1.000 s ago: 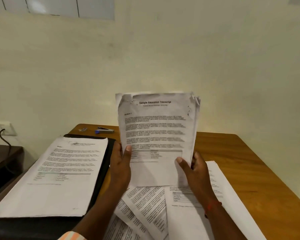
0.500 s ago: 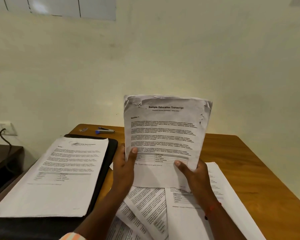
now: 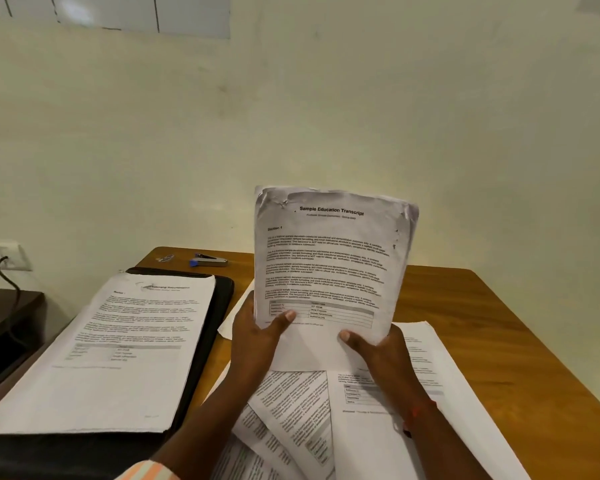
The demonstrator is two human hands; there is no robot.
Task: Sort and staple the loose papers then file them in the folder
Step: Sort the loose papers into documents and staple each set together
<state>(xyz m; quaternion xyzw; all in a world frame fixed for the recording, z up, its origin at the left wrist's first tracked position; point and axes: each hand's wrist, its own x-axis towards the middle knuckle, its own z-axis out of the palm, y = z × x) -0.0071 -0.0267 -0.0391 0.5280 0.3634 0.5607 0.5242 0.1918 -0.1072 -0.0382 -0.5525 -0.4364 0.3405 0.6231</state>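
Since a second before, the sheaf had tipped its top to the right, and its fanned edges had closed up. The left hand pinched its lower left corner and the right hand its lower right, thumbs on the front and fingers hidden behind. Far left of the sheaf, a socket sat on the pale wall. Left of the sheaf, a black folder carried a printed stack on the wooden bench. A stapler lay behind-left of the sheaf, and loose papers fanned out beneath it.
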